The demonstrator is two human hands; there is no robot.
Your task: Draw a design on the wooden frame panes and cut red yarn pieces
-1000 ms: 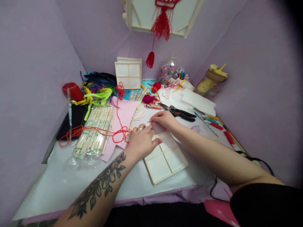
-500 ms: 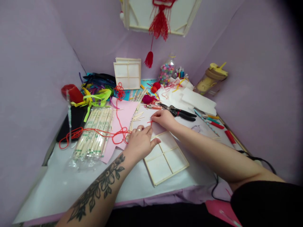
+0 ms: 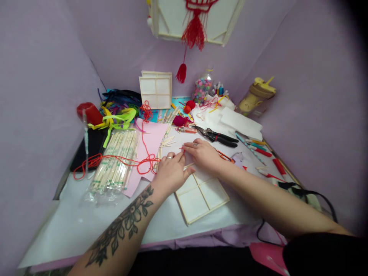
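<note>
My left hand (image 3: 171, 170) lies over the upper left corner of a square stick frame with white backing (image 3: 202, 193). Its fingers press red yarn (image 3: 148, 164) against the table, while the thumb is spread over the frame. My right hand (image 3: 203, 154) comes in from the right just beyond the frame, its fingers held together and their tips meeting the left fingertips at a short red yarn end. The right thumb is hidden. Crossbars split the frame into four panes. Leftward, the yarn trails in loops over pink paper (image 3: 152, 134) and a bag of wooden sticks (image 3: 115, 163).
Black-handled pruning shears (image 3: 220, 137) lie beyond my right hand. Orange-handled scissors (image 3: 224, 155) are partly behind my right arm. Similar frames (image 3: 156, 92) lean at the back wall, near a bottle of pompoms (image 3: 202, 90). A lidded cup (image 3: 255, 96) stands right, markers (image 3: 278, 166) below it.
My right hand has turned from a raised pinch to flatter fingers, lowered toward my left fingertips. The orange-handled scissors have come into sight beside it. My left hand stays nearly still.
</note>
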